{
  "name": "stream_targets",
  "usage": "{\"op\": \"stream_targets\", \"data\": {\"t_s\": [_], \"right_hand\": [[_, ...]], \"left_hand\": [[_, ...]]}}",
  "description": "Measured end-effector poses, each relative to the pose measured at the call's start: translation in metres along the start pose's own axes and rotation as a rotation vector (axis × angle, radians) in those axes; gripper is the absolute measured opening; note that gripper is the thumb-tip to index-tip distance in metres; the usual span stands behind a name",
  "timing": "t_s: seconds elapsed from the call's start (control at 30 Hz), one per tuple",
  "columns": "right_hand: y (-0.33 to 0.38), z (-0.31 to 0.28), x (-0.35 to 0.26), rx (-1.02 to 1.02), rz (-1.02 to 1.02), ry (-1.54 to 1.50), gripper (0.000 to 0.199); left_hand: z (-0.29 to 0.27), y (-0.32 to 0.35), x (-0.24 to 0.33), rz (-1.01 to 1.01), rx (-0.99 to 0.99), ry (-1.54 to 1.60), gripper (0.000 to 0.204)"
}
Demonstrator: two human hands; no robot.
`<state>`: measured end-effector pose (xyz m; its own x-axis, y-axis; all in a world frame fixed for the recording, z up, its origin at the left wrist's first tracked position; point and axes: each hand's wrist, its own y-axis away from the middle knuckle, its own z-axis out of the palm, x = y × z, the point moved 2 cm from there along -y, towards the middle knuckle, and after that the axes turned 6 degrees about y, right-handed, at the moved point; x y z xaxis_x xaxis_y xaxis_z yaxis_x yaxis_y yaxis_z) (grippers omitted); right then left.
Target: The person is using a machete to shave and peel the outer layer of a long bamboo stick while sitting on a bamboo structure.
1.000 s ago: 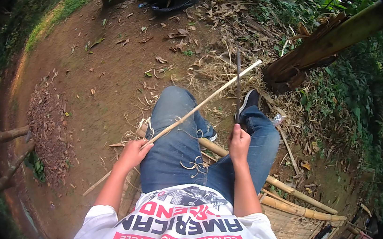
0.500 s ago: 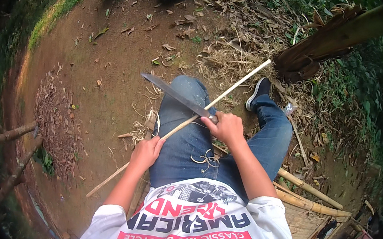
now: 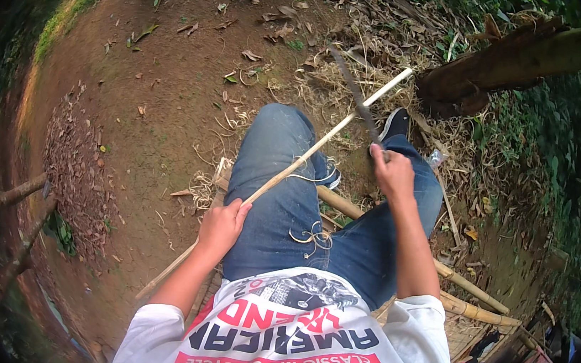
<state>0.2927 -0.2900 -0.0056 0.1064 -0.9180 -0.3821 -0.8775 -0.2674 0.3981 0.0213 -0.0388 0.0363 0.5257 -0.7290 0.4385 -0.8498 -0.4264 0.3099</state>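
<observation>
— Head view: what lies across the seated person's lap?
— A pale bamboo strip (image 3: 308, 156), its long axis running from lower left by the dirt ground (image 3: 164, 95) up toward the upper right near a log (image 3: 512, 63).
— And the hands?
— The left hand (image 3: 221, 225) has its fingers wrapped around the strip; the right hand (image 3: 393, 172) grips a long knife (image 3: 354, 97), blade pointing up and away.

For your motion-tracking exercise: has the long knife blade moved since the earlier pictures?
Yes. The knife blade, held in the right hand, lay flat across the left knee half a second ago; now it points up and away over the bamboo stick, toward the log.
</observation>
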Motion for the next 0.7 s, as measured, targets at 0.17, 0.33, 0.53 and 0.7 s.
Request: {"op": "stream_targets", "data": {"t_s": [0.17, 0.33, 0.53, 0.7], "right_hand": [[0.037, 0.039, -0.06, -0.088, -0.313, 0.069, 0.072], [0.016, 0.044, -0.049, -0.044, -0.427, 0.201, 0.072], [-0.024, 0.009, 0.008, 0.061, -0.204, 0.284, 0.075], [0.001, 0.017, -0.037, -0.004, -0.156, 0.064, 0.069]], "left_hand": [[0.002, 0.003, 0.0, -0.001, 0.018, -0.095, 0.035], [0.004, 0.005, -0.005, -0.003, 0.038, -0.11, 0.036], [-0.003, -0.002, 0.004, 0.011, 0.036, -0.122, 0.037], [0.005, -0.001, 0.002, -0.011, 0.055, -0.047, 0.038]]}}
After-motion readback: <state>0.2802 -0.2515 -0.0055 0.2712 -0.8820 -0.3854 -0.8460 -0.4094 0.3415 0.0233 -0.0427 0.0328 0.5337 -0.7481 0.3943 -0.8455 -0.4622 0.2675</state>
